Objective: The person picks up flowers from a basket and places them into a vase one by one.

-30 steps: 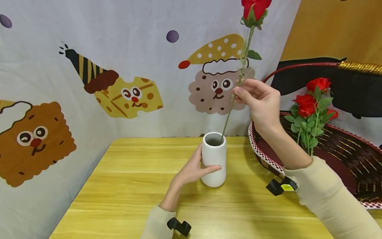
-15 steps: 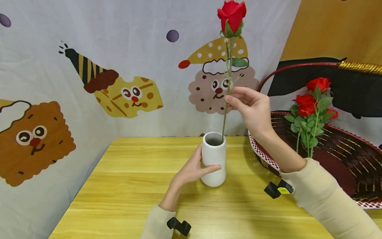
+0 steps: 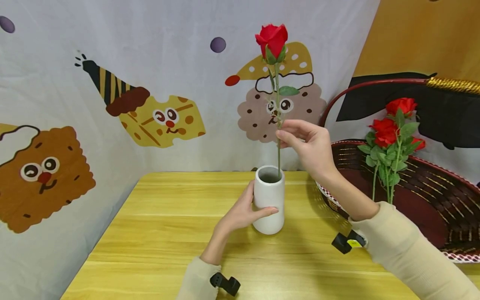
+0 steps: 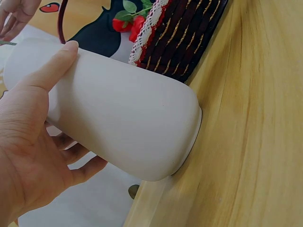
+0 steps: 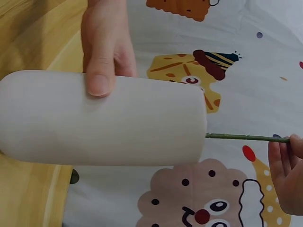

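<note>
A white vase [image 3: 268, 204] stands upright on the wooden table, its opening facing up. My left hand [image 3: 240, 212] grips it from the left side, thumb across the front and fingers behind; the left wrist view shows those fingers curled round the vase [image 4: 123, 109]. Above it, my right hand [image 3: 313, 148] pinches the stem of a red rose [image 3: 272, 39] between thumb and fingertips. The rose points nearly straight up, and its stem's lower end is inside the vase mouth at the right rim. In the right wrist view the green stem [image 5: 246, 137] runs into the vase.
A dark woven basket [image 3: 427, 187] with white-and-red lace trim and a tall handle stands on the right of the table [image 3: 157, 233]. Several red roses [image 3: 386, 131] with green leaves lie in it. A cartoon-printed cloth [image 3: 180, 41] hangs behind the table.
My right hand has moved left and down with the rose, which now stands more upright and lower, its stem deeper in the vase. The left hand and vase have stayed put.
</note>
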Available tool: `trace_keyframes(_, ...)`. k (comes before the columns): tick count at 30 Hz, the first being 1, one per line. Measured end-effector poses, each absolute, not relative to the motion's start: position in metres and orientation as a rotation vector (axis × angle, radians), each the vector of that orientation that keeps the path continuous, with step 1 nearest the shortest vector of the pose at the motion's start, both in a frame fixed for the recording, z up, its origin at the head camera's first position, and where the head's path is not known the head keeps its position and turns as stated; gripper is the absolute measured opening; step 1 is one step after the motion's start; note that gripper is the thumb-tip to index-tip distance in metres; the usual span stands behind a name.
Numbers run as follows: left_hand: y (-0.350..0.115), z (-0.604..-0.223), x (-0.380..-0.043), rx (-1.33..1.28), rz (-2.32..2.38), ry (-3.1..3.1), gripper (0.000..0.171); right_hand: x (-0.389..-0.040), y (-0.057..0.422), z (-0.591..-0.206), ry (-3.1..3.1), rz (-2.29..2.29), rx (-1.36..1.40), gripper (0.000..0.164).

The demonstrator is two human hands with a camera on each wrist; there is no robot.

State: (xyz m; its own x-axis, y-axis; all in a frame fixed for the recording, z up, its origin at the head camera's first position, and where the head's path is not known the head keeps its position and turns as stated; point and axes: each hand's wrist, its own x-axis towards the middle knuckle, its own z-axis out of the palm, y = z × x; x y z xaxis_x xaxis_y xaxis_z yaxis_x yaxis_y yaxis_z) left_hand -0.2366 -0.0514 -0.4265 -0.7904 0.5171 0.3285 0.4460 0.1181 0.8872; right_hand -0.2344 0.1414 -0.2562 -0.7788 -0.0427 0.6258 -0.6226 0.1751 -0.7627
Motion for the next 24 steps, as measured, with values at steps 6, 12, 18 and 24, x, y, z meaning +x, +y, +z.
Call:
trace_keyframes(6,-0.051,-0.427,-0.237,0.981,1.787,2.3,0.084,-0.236,0.141,-0.263,-2.028,1.613,0.648,0.02)
trace_keyframes(12,-0.052,-0.425,-0.236,0.961,1.784,2.296,0.086,-0.236,0.14,-0.269,-2.066,1.553,0.688,0.017)
trace_keyframes(18,-0.052,-0.425,-0.236,0.96,1.772,2.317,0.086,-0.237,0.141,-0.274,-2.089,1.526,0.704,0.016)
trace_keyframes(24,-0.052,-0.425,-0.237,0.976,1.764,2.322,0.087,-0.236,0.139,-0.277,-2.113,1.495,0.719,0.016)
